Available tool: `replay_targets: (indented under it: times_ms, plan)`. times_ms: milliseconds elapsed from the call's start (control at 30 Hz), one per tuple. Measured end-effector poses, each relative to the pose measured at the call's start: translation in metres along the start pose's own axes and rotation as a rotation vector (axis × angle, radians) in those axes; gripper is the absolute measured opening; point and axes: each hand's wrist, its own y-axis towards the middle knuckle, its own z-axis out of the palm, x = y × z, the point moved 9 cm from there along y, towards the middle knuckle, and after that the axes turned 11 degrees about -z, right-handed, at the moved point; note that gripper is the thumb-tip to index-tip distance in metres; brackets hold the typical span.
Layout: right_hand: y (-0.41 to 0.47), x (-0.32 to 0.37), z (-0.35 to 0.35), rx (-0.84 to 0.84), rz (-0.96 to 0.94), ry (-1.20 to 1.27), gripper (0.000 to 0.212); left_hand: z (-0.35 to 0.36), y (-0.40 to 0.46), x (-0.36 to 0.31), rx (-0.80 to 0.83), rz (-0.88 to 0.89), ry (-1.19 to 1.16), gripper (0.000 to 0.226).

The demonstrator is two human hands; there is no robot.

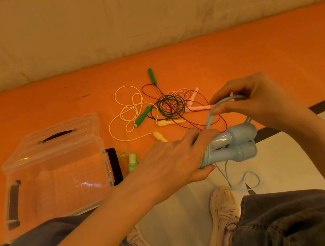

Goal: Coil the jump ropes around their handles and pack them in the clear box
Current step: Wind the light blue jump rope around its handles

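Far left on the orange desk (28,105), the clear box (56,180) sits open, its lid (62,135) tipped up behind it, black latches on the sides. Just beside its right wall lies a pale green jump rope (131,160), bundled up. Further back, there's a loose tangle: a cream rope (132,108) with yellow handles, a green-handled rope (152,76), and pink handles (193,105) under dark red cord. Now the action: the left hand (175,161) is wrapped round the narrow ends of the two light blue handles (238,143), held side by side off the desk edge, a few turns of cord already on them. The right hand (259,102) pinches the blue cord (209,120), looping it above the handles, slack dangling toward the shoes (222,204).
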Motion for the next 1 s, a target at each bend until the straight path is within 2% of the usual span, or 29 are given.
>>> replay_targets:
  times_ms: [167, 400, 533, 667, 1000]
  plan:
    - [-0.005, -0.006, -0.013, -0.032, 0.011, -0.008, 0.026, 0.002, -0.001, -0.005, 0.010, 0.032, 0.046, 0.059]
    - [-0.011, -0.017, -0.018, -0.101, 0.109, 0.228, 0.015, 0.000, -0.003, -0.012, 0.018, 0.101, 0.054, 0.060]
    - [-0.008, -0.024, -0.001, -0.039, 0.163, 0.253, 0.013, -0.006, -0.004, -0.020, 0.021, 0.127, -0.065, 0.063]
    - [-0.007, -0.030, 0.010, 0.040, 0.214, 0.263, 0.030, -0.013, -0.005, -0.019, 0.039, 0.106, -0.187, 0.066]
    - [-0.013, -0.048, 0.014, 0.062, 0.296, 0.306, 0.024, -0.016, 0.000, -0.006, 0.066, 0.031, -0.238, 0.064]
